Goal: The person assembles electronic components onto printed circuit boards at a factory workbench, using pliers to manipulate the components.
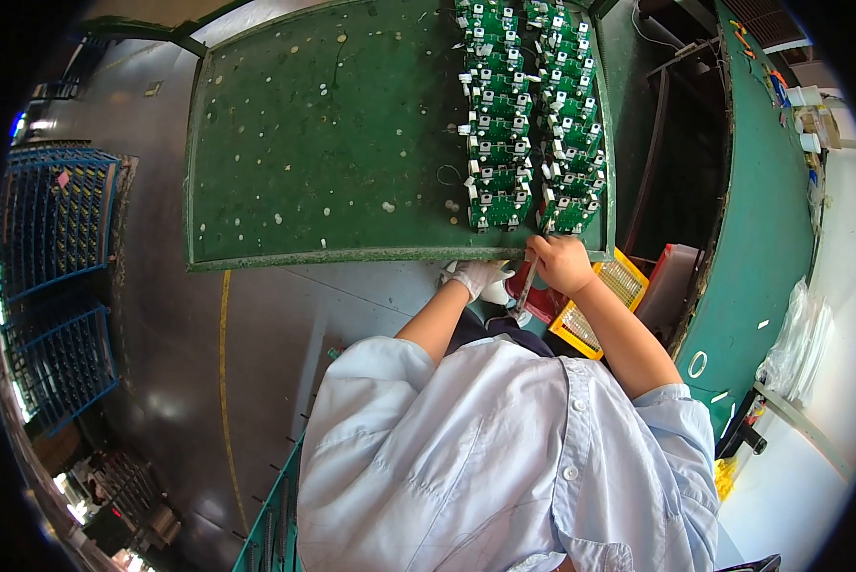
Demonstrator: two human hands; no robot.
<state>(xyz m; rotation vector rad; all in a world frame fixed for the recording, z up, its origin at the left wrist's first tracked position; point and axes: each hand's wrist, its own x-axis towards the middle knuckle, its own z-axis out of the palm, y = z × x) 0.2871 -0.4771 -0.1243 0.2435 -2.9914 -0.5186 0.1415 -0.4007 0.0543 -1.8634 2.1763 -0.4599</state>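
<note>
My right hand (560, 264) is bare and closed at the near edge of the green table (352, 254), in front of the closest circuit boards. From the fist a slim, pale stick-like tool (526, 294) slants down toward my body; its exact kind is unclear. My left hand (478, 276), in a whitish glove, is just below the table edge, left of the right hand. Its fingers are partly hidden, and I cannot make out anything in them. Two columns of green circuit boards (499, 153) with white connectors and metal parts run away from me on the table's right side.
Below the table edge on the right is a yellow-framed crate (580, 329). Another green bench (766, 191) runs along the right, with a roll of tape (698, 364) and clear plastic bags (798, 334). Blue racks (61, 219) stand across the floor at left.
</note>
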